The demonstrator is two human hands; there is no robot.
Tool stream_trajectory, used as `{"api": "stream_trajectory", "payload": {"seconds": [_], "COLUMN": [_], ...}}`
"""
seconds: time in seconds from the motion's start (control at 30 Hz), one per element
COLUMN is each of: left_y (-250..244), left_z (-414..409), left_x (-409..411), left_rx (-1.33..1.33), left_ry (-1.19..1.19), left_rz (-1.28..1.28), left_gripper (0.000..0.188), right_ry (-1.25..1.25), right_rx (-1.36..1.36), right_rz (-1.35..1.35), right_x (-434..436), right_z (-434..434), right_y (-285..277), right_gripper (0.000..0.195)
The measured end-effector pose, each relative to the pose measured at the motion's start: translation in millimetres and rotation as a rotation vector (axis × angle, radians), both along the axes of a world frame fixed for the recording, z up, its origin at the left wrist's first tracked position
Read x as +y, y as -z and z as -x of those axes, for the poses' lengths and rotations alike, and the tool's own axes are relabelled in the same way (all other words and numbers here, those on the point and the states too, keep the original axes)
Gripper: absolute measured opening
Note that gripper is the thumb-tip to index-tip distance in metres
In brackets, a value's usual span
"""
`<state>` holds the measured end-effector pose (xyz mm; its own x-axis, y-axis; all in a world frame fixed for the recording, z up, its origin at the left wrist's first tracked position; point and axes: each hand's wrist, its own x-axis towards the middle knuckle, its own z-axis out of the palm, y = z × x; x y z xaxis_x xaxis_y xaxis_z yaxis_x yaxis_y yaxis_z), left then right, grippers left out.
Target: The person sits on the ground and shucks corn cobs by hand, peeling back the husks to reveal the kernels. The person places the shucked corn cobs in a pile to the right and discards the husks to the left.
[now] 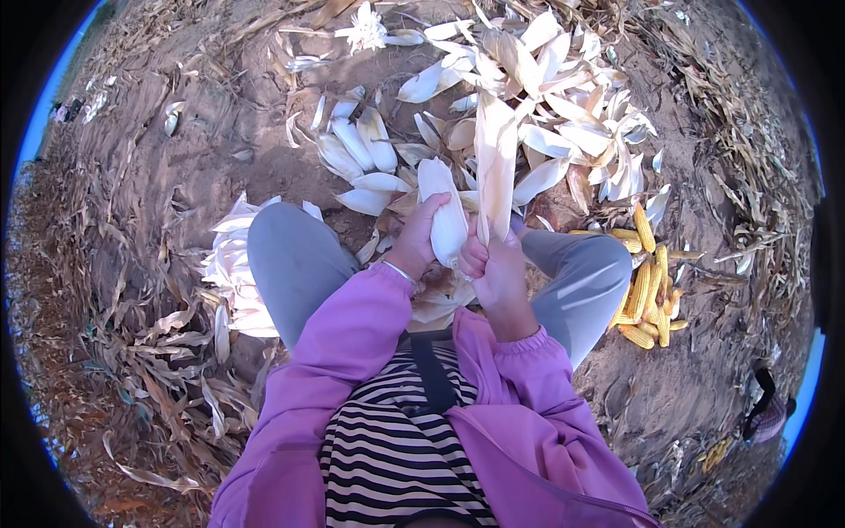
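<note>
My left hand [417, 239] grips an ear of corn [442, 211] still wrapped in pale husk, its upper end tilted away from me. Beside it, my right hand [496, 264] is closed on a long dry husk leaf [496, 165] that stands up from the fist. Whether this leaf still joins the ear at its base is hidden by my fingers. Just beyond the hands lie several ears in husk [356, 142] on the soil. A loose heap of stripped husks [548, 79] spreads ahead and to the right.
Bare yellow corn cobs [650, 284] are piled beside my right knee. Stacked pale husks [237, 264] lie outside my left knee. Dry stalks and leaves [165, 363] cover the ground at left. Another person [769, 409] is at the far right, near a small cob pile [715, 454].
</note>
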<state>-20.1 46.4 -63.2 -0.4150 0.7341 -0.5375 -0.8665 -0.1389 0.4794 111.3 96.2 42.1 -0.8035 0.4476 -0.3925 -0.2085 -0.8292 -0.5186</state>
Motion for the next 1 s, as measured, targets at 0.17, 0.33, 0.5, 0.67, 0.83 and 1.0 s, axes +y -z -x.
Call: {"api": "stream_trajectory", "payload": {"seconds": [0.17, 0.33, 0.5, 0.67, 0.83, 1.0], "left_y": [48, -4, -9, -11, -1, -2], "left_z": [58, 24, 14, 8, 8, 5], "left_x": [-16, 0, -6, -4, -3, -4], "left_rx": [-0.020, 0.230, 0.086, 0.087, 0.062, 0.146], "left_ry": [-0.383, -0.165, -0.011, 0.015, 0.037, 0.058], "left_rz": [0.070, -0.089, -0.216, -0.232, -0.259, -0.243], "left_gripper": [0.034, 0.041, 0.042, 0.047, 0.045, 0.048], "right_ry": [0.048, 0.049, 0.020, -0.047, -0.024, -0.015], "right_rx": [-0.057, -0.243, -0.239, -0.325, -0.311, -0.332], "right_rz": [-0.089, -0.210, -0.387, -0.485, -0.332, -0.314], "right_x": [5, 35, 26, 30, 33, 35], "right_z": [-22, -1, 24, 25, 20, 18], "right_y": [-26, 21, 50, 74, 74, 71], "right_gripper": [0.012, 0.024, 0.035, 0.040, 0.040, 0.034]}}
